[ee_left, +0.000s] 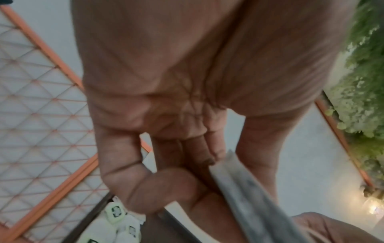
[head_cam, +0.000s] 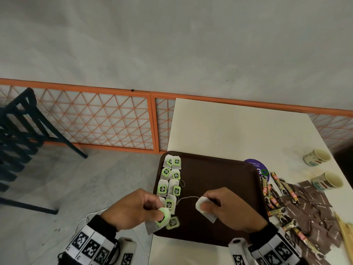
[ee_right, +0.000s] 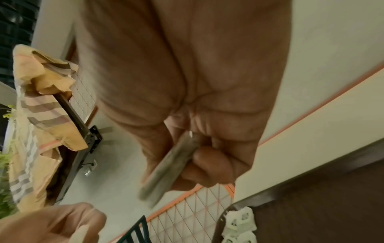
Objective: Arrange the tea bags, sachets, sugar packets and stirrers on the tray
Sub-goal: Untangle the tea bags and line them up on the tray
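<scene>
A dark brown tray (head_cam: 219, 175) lies on the white table. Several white tea bags with green tags (head_cam: 171, 176) lie in two columns along its left side. Over the tray's near left corner my left hand (head_cam: 158, 213) grips a tea bag with a green tag (head_cam: 164, 217); the left wrist view shows that tea bag (ee_left: 239, 189) edge-on between thumb and fingers. My right hand (head_cam: 207, 204) pinches a white tea bag (head_cam: 207, 213) above the tray's near middle, its string trailing left. The right wrist view shows this tea bag (ee_right: 166, 169) pinched edge-on.
Right of the tray lie brown sachets (head_cam: 315, 207), red-labelled sugar sticks (head_cam: 271, 197) and wooden stirrers (head_cam: 343, 230). Two paper cups (head_cam: 327, 180) stand at the table's right edge. A dark chair (head_cam: 19, 131) and an orange lattice fence (head_cam: 95, 119) are to the left.
</scene>
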The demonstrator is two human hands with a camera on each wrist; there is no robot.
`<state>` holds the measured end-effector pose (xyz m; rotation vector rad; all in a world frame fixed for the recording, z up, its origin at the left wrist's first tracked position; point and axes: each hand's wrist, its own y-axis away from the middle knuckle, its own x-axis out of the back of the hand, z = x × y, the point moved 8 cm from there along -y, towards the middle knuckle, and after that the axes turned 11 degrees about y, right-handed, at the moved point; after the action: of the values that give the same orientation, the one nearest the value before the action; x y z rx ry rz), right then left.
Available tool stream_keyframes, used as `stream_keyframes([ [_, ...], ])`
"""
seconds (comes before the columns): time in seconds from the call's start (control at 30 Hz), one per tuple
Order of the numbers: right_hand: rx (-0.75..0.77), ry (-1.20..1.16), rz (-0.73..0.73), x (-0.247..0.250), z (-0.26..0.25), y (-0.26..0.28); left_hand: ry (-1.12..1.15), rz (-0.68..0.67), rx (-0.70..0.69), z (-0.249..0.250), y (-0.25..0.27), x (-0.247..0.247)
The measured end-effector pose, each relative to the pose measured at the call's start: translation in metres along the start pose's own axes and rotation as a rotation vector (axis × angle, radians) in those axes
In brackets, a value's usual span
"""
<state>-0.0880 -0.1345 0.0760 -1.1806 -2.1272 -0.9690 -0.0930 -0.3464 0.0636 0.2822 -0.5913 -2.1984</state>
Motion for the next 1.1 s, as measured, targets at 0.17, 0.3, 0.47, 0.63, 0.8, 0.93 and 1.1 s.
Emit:
stream_keyframes([
  [0.17, -0.064, -0.009, 0.040, -0.012, 0.015, -0.003, -0.032, 0.053, 0.025, -0.009, 0.003, 0.008],
  [0.3, -0.089, -0.053, 0.058, -0.010, 0.021, -0.004, -0.013, 0.082, 0.007, -0.005, 0.006, 0.015],
  [0.47, -0.060, -0.181, 0.106, -0.029, -0.008, -0.013, 0.201, -0.099, -0.053, 0.014, 0.010, -0.005],
  [0.63, -0.039, -0.623, 0.021, -0.048, -0.039, -0.013, 0.385, -0.050, -0.005, 0.010, 0.006, -0.005],
  [0.8, -0.198, -1.017, -0.069, -0.059, -0.031, -0.002, 0.492, 0.098, 0.095, -0.014, 0.005, -0.003],
  [0.93, -0.184, -1.016, -0.144, -0.071, -0.029, 0.001, 0.600, 0.218, 0.118, -0.030, 0.004, -0.012],
  [1.1, -0.292, -0.763, -0.155, -0.109, -0.003, 0.000, 0.587, 0.386, 0.230, -0.082, 0.009, -0.020],
])
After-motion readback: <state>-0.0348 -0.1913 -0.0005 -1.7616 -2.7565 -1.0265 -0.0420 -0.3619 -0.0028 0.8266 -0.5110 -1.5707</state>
